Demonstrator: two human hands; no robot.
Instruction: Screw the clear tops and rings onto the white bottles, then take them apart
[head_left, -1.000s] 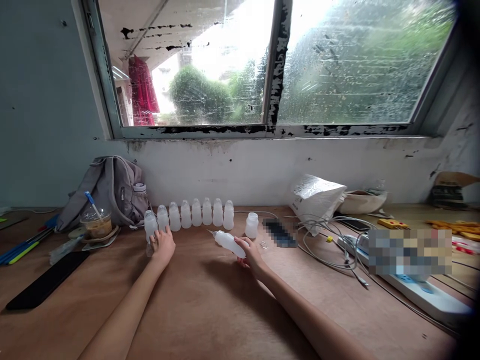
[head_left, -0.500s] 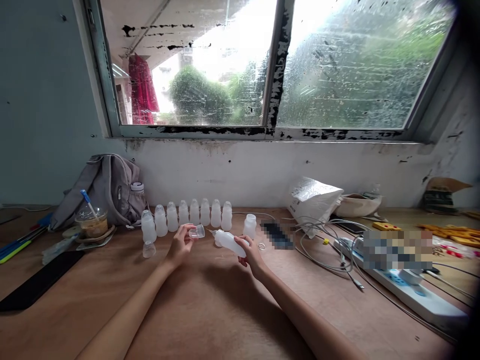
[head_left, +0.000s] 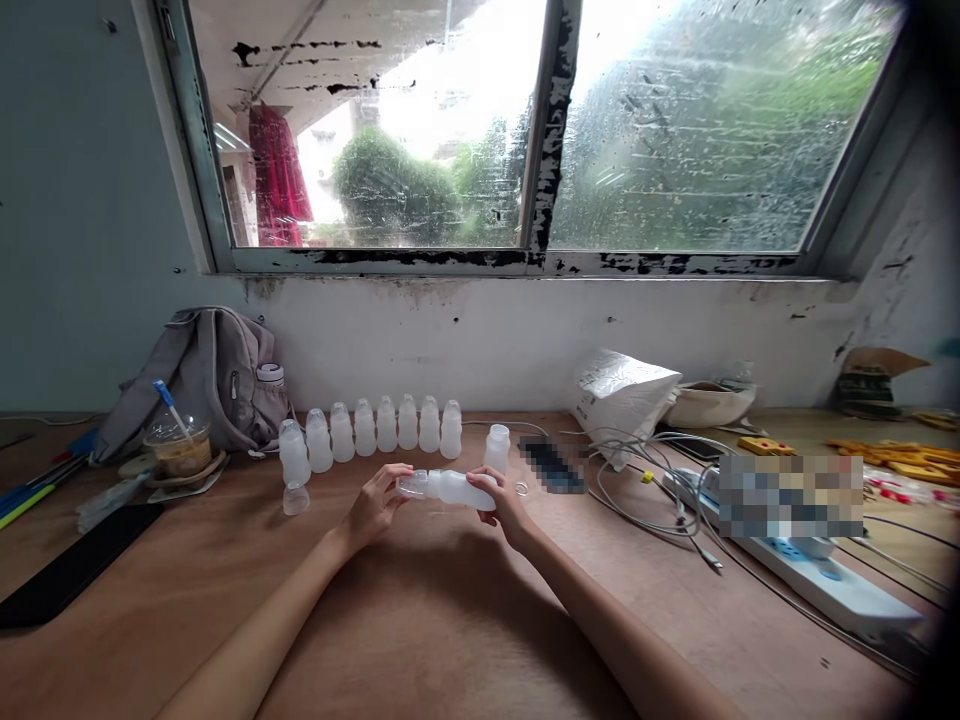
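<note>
My right hand (head_left: 498, 500) is wrapped round the base of a frosted white bottle (head_left: 454, 488), tilted nearly level above the table. My left hand (head_left: 381, 500) pinches a clear cap (head_left: 414, 484), which sits at the bottle's top end; whether it is fully seated I cannot tell. Behind my hands stands a row of several capped frosted bottles (head_left: 386, 425). Another bottle without a cap (head_left: 497, 448) stands just beyond my right hand, with a small ring (head_left: 521, 489) beside it. One clear cap (head_left: 295, 500) rests in front of the row's left end.
On the left are a grey backpack (head_left: 217, 380), an iced drink cup (head_left: 180, 448) and a black flat object (head_left: 82, 565). To the right lie a dark phone-like object (head_left: 553, 464), a silver bag (head_left: 626, 400), tangled cables (head_left: 645, 515) and a white power strip (head_left: 847, 590).
The clear cap in my left hand has moved right onto the top end of the bottle. The bottle has turned closer to level. The view has shifted slightly.
</note>
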